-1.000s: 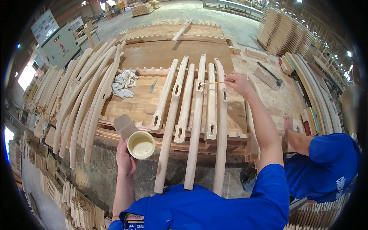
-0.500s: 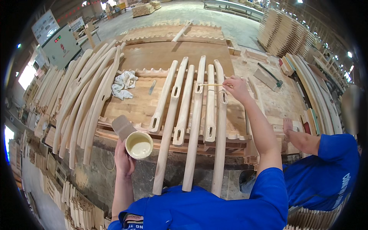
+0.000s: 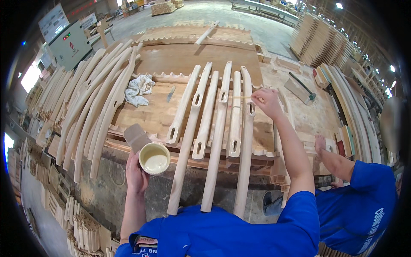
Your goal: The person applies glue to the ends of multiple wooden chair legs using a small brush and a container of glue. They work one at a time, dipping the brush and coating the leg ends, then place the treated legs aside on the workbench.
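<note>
My left hand [image 3: 136, 173] grips a round pot [image 3: 155, 158] of cream-coloured liquid, with a brown flap [image 3: 137, 136] standing out at its rim. In my right hand [image 3: 266, 103] a thin wooden stick [image 3: 240, 97] is pinched, pointing left across the slotted wooden bars; motion blurs its tip. Several pale bars lie side by side, pointing away from me. The right-hand slotted bar [image 3: 245, 141] is just below my right fingers. Left of it lie a shorter bar [image 3: 234, 128] and a long slotted bar [image 3: 217, 128], whose oval slot is near the stick's end.
Curved wooden pieces [image 3: 92, 103] are heaped at the left, by a white rag [image 3: 139, 90] and a flat blade [image 3: 171, 93]. A hammer [image 3: 305, 88] lies at the right. Close by, a co-worker's arm [image 3: 336, 160] rests on the bench. Scalloped wooden racks [image 3: 171, 78] cross the table.
My right hand has shifted slightly right and down, drawing the stick back from the long bar's slot. The pot has tilted a little in my left hand.
</note>
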Demonstrator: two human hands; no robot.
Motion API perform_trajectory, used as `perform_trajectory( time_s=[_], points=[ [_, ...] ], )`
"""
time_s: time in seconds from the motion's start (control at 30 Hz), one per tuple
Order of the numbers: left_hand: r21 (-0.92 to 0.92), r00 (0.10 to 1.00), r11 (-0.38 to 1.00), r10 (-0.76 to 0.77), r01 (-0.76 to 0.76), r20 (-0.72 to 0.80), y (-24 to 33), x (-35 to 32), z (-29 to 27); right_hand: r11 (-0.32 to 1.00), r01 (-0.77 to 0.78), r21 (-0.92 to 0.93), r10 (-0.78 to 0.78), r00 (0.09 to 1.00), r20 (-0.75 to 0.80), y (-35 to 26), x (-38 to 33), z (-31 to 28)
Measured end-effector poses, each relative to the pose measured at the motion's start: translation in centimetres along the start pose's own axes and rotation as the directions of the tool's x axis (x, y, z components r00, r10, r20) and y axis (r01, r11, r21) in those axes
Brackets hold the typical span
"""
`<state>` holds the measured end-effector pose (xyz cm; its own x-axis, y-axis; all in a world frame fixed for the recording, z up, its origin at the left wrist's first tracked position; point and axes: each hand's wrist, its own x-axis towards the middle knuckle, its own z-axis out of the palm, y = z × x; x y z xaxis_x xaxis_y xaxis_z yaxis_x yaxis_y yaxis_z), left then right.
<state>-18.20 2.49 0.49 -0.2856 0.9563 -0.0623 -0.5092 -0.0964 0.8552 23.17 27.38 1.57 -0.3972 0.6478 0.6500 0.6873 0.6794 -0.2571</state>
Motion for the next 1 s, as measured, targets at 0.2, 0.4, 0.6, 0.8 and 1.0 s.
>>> perform_trajectory(
  time_s=[0.2,0.4,0.6,0.8,1.0],
  points=[
    [0.027,1.0,1.0,0.008,-0.008,0.019,0.2,0.1,0.2,0.967,-0.168,-0.193,0.189,0.977,0.095,0.8,0.7,1.0],
    [0.024,1.0,0.999,0.023,-0.023,0.009,0.1,-0.2,-0.2,0.967,-0.14,-0.212,0.161,0.983,0.087,0.3,1.2,1.3],
    [0.035,1.0,0.999,0.024,-0.024,-0.005,-0.1,-0.4,-0.6,0.956,-0.226,-0.187,0.235,0.972,0.024,-0.6,1.1,1.3],
    [-0.012,1.0,1.0,0.018,-0.018,-0.019,-0.1,-0.6,-0.9,0.966,-0.212,-0.149,0.231,0.965,0.124,-0.9,1.3,1.1],
    [-0.011,1.0,1.0,0.019,-0.019,-0.02,0.0,-0.7,-0.8,0.962,-0.228,-0.148,0.242,0.967,0.081,-0.9,1.4,1.0]
  ],
)
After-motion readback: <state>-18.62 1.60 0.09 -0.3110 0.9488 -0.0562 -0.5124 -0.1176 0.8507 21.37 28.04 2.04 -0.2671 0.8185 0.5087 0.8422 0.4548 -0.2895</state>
